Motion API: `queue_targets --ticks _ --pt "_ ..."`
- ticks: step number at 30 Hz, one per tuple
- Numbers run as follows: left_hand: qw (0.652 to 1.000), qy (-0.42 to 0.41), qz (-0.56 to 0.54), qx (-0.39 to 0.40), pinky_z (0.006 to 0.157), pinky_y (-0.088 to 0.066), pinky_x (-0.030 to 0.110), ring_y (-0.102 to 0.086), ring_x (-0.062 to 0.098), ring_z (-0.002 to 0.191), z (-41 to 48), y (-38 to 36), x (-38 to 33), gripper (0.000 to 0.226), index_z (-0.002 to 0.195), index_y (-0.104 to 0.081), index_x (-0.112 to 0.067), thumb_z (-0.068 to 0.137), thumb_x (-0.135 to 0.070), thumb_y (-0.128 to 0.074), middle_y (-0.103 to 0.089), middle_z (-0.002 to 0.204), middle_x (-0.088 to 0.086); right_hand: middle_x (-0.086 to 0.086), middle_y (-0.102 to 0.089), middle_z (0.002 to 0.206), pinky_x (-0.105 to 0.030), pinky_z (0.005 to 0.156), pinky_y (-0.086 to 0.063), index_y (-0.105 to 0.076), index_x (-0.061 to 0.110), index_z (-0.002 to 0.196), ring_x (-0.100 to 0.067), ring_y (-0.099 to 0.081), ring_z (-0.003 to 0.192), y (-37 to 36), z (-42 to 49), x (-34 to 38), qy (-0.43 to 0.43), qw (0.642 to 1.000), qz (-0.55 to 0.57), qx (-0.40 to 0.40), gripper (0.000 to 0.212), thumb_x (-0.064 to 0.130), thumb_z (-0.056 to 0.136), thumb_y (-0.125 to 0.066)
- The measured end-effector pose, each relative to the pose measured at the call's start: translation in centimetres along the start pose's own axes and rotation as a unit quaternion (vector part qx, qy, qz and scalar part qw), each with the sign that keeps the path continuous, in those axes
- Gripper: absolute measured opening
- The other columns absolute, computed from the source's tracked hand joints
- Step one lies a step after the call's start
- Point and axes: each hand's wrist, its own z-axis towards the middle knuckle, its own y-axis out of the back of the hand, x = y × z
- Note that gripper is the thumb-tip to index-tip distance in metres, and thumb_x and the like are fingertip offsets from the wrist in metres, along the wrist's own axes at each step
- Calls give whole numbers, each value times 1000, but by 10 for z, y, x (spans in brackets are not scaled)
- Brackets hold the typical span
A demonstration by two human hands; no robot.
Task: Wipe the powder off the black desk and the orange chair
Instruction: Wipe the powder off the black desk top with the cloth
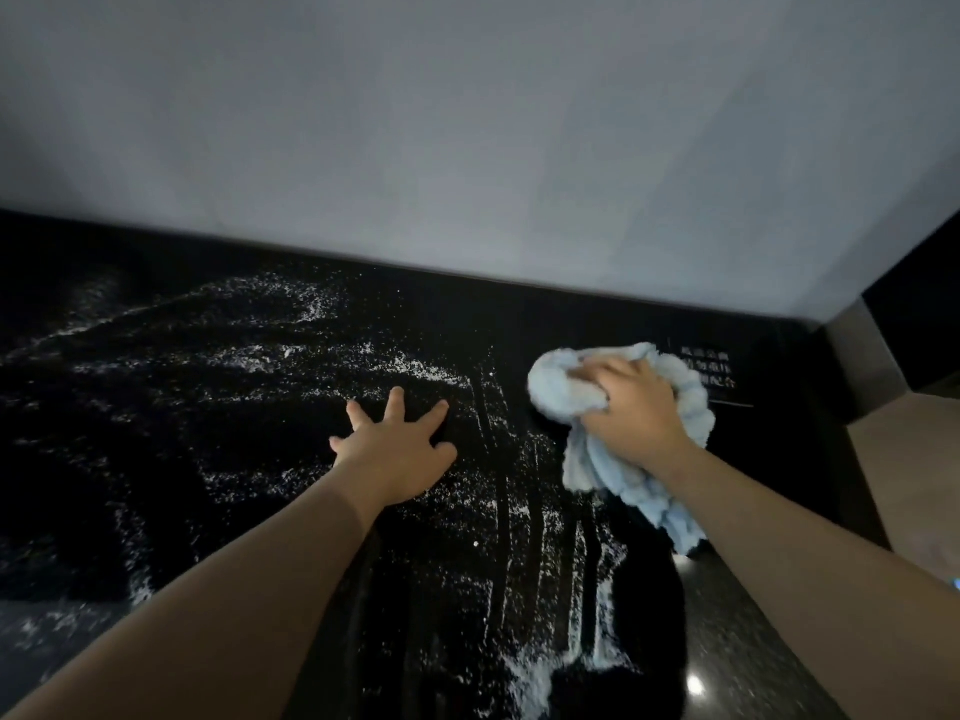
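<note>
Head view. A plain pale grey wall (467,122) fills the upper half and meets the back edge of the black desk (597,324), which runs across the whole lower half. At the far right the desk ends, and a tan floor (914,491) shows beyond its edge.

White powder (405,363) lies scattered over most of the desk. It forms thin drifts across the left and centre, with a denser patch near the front edge at lower centre. Between the two hands the powder is marked by several narrow, roughly parallel streaks (498,459) running from back to front. The strip of desk right of the cloth, near the back right corner, looks largely free of powder and carries a small block of white printed text (717,371), too small to read.

Left hand (397,449): palm down on the desk at centre, fingers straight and spread wide, holding nothing, with powder all around it.

Right hand (634,407): to the right of the left hand and apart from it, fingers curled over a bunched light blue cloth (587,475). The cloth is gripped from above and sits against the desk surface; its loose end trails back toward the person under the forearm.
</note>
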Motion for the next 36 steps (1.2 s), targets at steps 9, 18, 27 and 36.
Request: queue_targets --ticks 9,18,27,36 --pt "999 -37 22 -29 110 -6 63 17 35 142 -35 -35 7 59 147 5 -44 95 -47 -24 17 157 -3 22 -35 142 -43 109 -24 -48 42 130 -17 -30 132 6 -87 -7 22 994 43 94 51 25 84 -60" --pt "995 -64 53 -48 112 -5 60 17 32 143 -74 -69 11 62 148 7 -38 95 -48 -23 17 157 -2 26 -23 148 -37 104 -17 -39 52 131 -13 -22 135 -21 -173 29 40 996 -17 82 49 38 85 -48" --pt "989 -110 86 -59 112 0 59 20 31 142 -111 -105 24 63 148 10 -38 95 -48 -23 19 157 -2 15 -18 154 -45 105 -27 -34 39 139 -24 -25 134 0 -173 32 -111 990 -70 44 55 30 87 -49" --pt "979 -166 111 -48 114 3 55 20 28 143 -126 -115 44 61 148 5 -38 95 -45 -24 16 158 -2 31 -18 145 -35 107 -15 -35 49 135 -8 -19 133 -29 -259 69 15 993 -8 120 57 28 84 -49"
